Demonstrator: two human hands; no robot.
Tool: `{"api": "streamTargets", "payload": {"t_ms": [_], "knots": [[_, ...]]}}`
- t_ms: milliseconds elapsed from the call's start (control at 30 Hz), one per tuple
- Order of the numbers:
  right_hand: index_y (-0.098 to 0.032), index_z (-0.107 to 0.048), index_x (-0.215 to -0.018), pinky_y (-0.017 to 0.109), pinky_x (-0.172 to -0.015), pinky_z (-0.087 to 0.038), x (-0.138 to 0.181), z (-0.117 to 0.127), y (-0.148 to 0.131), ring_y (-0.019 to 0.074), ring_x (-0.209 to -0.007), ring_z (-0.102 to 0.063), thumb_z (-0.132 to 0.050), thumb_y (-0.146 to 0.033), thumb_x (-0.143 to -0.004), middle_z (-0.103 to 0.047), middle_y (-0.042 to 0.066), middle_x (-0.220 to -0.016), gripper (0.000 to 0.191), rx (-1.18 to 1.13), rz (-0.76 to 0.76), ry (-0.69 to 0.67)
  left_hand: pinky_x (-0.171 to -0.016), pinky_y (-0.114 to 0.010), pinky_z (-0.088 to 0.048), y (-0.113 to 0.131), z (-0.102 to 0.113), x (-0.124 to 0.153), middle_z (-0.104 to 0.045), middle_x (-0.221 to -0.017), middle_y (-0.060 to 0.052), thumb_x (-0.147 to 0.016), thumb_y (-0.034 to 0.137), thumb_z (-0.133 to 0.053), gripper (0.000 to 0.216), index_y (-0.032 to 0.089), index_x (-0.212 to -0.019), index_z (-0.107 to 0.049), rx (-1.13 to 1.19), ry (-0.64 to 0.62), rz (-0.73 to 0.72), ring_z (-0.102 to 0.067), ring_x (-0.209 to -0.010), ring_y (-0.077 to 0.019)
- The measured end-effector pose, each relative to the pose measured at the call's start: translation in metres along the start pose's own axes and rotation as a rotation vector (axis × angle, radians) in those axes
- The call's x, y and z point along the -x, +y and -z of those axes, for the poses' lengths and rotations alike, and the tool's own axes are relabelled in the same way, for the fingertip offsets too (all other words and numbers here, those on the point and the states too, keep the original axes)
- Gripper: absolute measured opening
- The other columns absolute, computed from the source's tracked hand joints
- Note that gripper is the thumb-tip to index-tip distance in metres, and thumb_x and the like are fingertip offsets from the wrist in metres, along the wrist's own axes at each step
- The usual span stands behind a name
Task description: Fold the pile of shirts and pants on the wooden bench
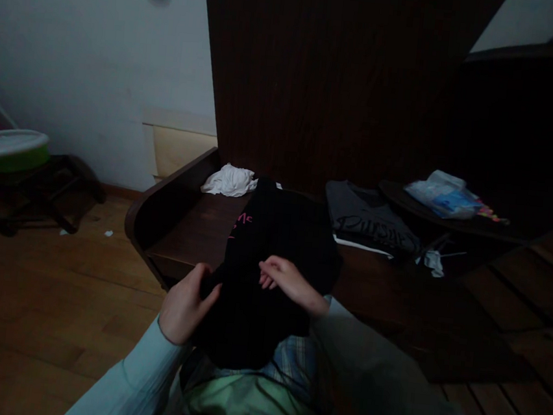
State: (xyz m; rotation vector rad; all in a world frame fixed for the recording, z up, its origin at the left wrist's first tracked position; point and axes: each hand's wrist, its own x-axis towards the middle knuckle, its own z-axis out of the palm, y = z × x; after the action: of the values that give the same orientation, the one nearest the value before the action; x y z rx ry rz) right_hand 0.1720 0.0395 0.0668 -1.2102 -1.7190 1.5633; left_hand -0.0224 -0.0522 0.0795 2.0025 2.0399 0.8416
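A black shirt (298,236) with pink lettering lies partly over the dark wooden bench and hangs down toward my lap. At its left edge my left hand (189,303) is closed, thumb and fingers around a fold of the cloth. My right hand (289,280) is over the middle of the shirt with its fingers curled in. Whether cloth is pinched in them is too dark to tell. To the right lies a folded grey shirt (368,219) with black lettering, and a white edge shows beneath it.
A crumpled white cloth (230,180) lies at the left end of the bench (172,223), beside its raised arm. Plastic packets (446,194) rest on a dark ledge at right. A green basin (11,150) stands on a low stool at far left.
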Motion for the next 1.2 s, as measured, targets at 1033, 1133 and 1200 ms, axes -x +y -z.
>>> {"api": "streamTargets", "payload": {"t_ms": [1033, 1133, 1200], "knots": [[-0.019, -0.059, -0.087, 0.031, -0.08, -0.043, 0.045, -0.067, 0.057, 0.0167, -0.08, -0.061, -0.066, -0.021, -0.052, -0.067, -0.001, -0.078, 0.035, -0.737, -0.359, -0.078, -0.053, -0.025, -0.046, -0.053, -0.047, 0.006, -0.05, -0.056, 0.002, -0.067, 0.058, -0.048, 0.04, 0.018, -0.061, -0.047, 0.768, -0.075, 0.342, -0.051, -0.056, -0.0133], [-0.018, -0.06, -0.09, 0.032, -0.08, -0.044, 0.046, -0.067, 0.064, 0.0199, -0.089, -0.059, -0.067, -0.024, -0.056, -0.067, 0.002, -0.09, 0.036, -0.386, -0.255, -0.23, -0.057, -0.028, -0.047, -0.056, -0.046, 0.006, -0.053, -0.061, 0.001, -0.07, 0.052, -0.048, 0.033, 0.019, -0.067, -0.049, 0.595, 0.04, 0.285, -0.053, -0.06, -0.0149], [-0.018, -0.061, -0.089, 0.033, -0.08, -0.043, 0.051, -0.065, 0.063, 0.0232, -0.094, -0.058, -0.066, -0.024, -0.061, -0.066, 0.007, -0.095, 0.029, 0.043, -0.152, -0.219, -0.064, -0.03, -0.048, -0.053, -0.043, 0.004, -0.057, -0.072, -0.002, -0.072, 0.045, -0.049, 0.026, 0.019, -0.076, -0.051, 0.42, 0.171, 0.177, -0.056, -0.069, -0.0172]]}}
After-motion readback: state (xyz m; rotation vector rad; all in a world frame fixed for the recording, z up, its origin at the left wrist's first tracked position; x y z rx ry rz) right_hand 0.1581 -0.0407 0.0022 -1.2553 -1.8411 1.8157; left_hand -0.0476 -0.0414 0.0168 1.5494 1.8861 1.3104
